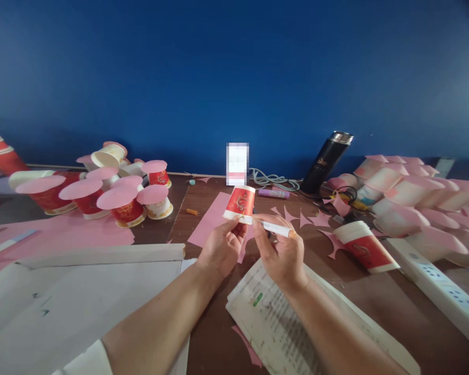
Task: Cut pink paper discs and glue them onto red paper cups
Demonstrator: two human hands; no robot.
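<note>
My left hand (222,249) grips a red and white paper cup (241,201) with a gold design, its fingers along the cup's lower white band. The cup is tilted, with its printed side towards me. In my right hand (283,255) is a slim white marker pen (275,228) with an orange end, lying roughly level. Its left end is close to the cup's lower right edge; whether they touch I cannot tell. Beneath both hands lies pink paper (209,224) on the brown table (207,323).
Pink-topped cups (127,208) stand left; more pink-topped cups (414,198) are piled right. Stacked cups (365,247) lie near a power strip (437,286). A black flask (326,162) leans on the blue wall. Also here: a phone (237,162), purple glue stick (273,194), booklet (275,323), white box (101,312).
</note>
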